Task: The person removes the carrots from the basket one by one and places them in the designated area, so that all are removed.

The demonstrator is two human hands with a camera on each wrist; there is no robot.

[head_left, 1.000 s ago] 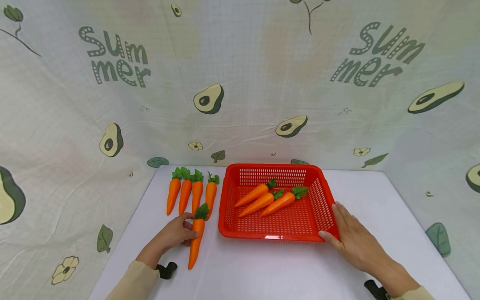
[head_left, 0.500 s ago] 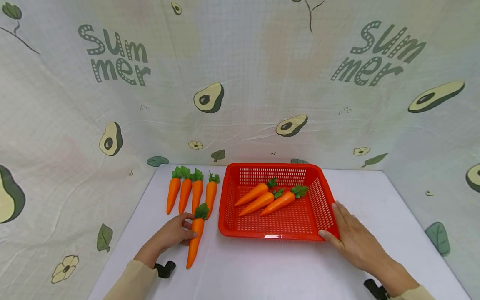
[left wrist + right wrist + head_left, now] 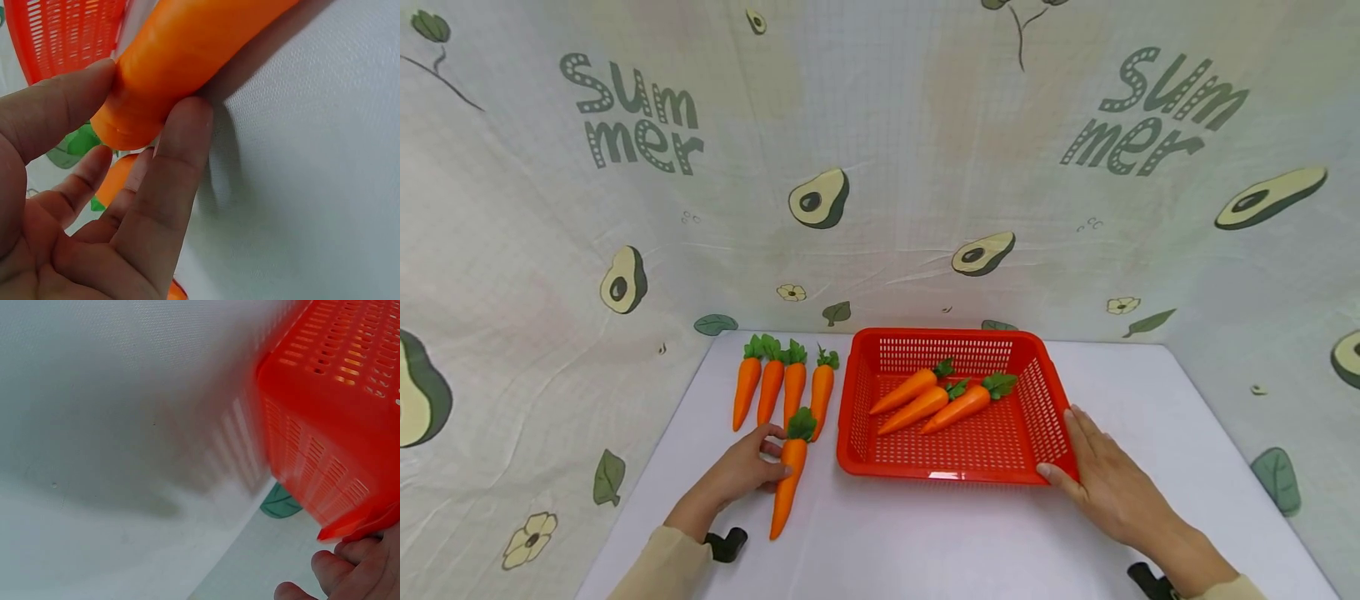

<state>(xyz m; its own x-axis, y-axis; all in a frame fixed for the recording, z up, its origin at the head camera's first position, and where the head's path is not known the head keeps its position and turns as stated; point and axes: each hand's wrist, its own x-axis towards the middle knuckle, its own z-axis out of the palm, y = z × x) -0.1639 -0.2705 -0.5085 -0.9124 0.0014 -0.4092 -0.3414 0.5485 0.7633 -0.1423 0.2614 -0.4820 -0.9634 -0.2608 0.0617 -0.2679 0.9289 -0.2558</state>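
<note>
My left hand (image 3: pixel 747 465) pinches a carrot (image 3: pixel 789 485) near its leafy top, thumb on one side and fingers on the other; the left wrist view shows this pinch on the carrot (image 3: pixel 181 53) up close. The carrot's pointed end faces the near edge. My right hand (image 3: pixel 1116 483) rests against the near right corner of the red plastic basket (image 3: pixel 955 473), fingers straight along its side and thumb at the rim. In the right wrist view, the fingers (image 3: pixel 331 570) show beside the basket's rim. Three carrots (image 3: pixel 916 408) lie inside the basket.
Left of the basket, several more carrots (image 3: pixel 771 387) lie in a row, leaves toward the back. The white table (image 3: pixel 940 542) ends at a printed cloth (image 3: pixel 895 167) hung behind it and at both sides.
The carrot in my left hand has shifted slightly left, its tip swinging left as well. My right hand and the basket stay in place.
</note>
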